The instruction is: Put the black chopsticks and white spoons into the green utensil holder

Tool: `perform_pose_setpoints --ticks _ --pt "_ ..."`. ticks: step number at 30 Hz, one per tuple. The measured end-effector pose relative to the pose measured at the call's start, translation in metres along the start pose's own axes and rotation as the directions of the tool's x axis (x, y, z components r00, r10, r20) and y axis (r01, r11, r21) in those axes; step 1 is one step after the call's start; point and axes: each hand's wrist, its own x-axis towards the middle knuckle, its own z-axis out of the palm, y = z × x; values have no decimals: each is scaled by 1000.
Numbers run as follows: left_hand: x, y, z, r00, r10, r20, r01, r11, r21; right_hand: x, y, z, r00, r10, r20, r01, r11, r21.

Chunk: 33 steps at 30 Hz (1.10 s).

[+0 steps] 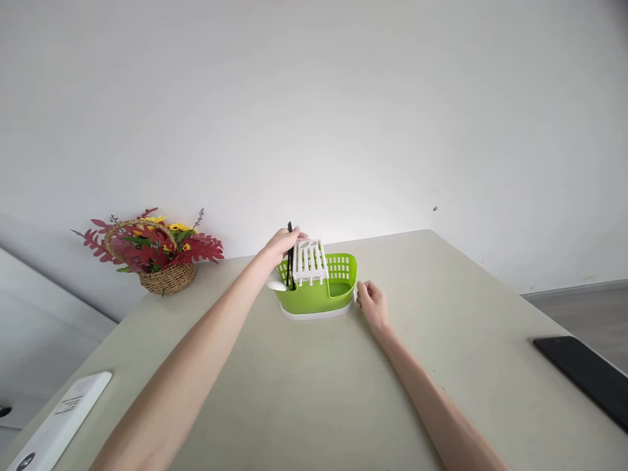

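A green plastic utensil basket [314,299] with square holes stands upright on a white base tray [318,314]. A white slotted rack [310,260] sits across its top middle. Black chopsticks [290,268] stand at its left end, beside the white head of a spoon [277,286]. My left hand [281,243] is closed at the basket's upper left, behind the chopsticks, fingers reaching toward the rack's back edge; its grip is partly hidden. My right hand [373,303] is curled closed against or just beside the basket's right end; whatever it may hold is hidden.
A wicker basket [168,279] of red and yellow artificial flowers stands at the back left of the table [304,399], near the wall. A white device [61,418] lies at the left edge. A black phone [586,373] lies at the right edge.
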Motion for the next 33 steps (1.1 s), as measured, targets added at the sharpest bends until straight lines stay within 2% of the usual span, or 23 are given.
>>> perform_pose_setpoints --ticks 5,10,13,15,17,18,20,23,24,25,27,28,30,31,33 --pt "-12 -3 0 995 101 -25 -100 994 41 -1 -1 -1 1000 11 10 -11 1000 -23" --pt "-25 3 -5 978 202 -53 -203 979 -9 -3 -1 -2 1000 17 25 -16 999 -51" --pt "-37 10 -11 944 315 -93 -321 945 -58 -3 -1 -2 999 15 31 -13 998 -64" --pt "-49 15 -15 899 414 -142 -427 902 -69 -4 0 -2 999 13 32 -10 998 -69" --pt "-66 21 -19 830 522 -196 -544 835 -80 -4 0 -2 999 12 34 -9 997 -74" --pt "-76 25 -20 780 580 -234 -611 786 -92 -4 0 -2 999 12 35 -9 997 -77" --pt "-98 34 -24 651 679 -340 -745 657 -115 -5 0 -3 999 14 38 -11 996 -84" --pt "-135 45 -36 424 763 -489 -896 432 -102 -6 -1 -4 999 21 39 -17 995 -95" --pt "-146 46 -42 376 765 -523 -918 385 -98 -7 -1 -4 999 23 38 -19 995 -98" --pt "-157 46 -51 347 752 -560 -929 358 -95 -7 -1 -4 999 25 36 -21 995 -100" --pt "-176 39 -71 357 674 -647 -919 379 -112 -8 -2 -4 999 28 30 -25 994 -105" --pt "-184 32 -83 378 612 -695 -903 410 -131 -8 -2 -5 999 28 29 -25 994 -106" --pt "-196 13 -108 454 489 -745 -850 487 -198 -9 -3 -5 999 26 30 -23 994 -110" --pt "-200 2 -120 532 441 -723 -803 534 -264 -9 -3 -5 999 25 31 -21 994 -112" --pt "-204 -21 -141 649 328 -686 -705 598 -382 -10 -4 -6 999 23 30 -20 993 -116"
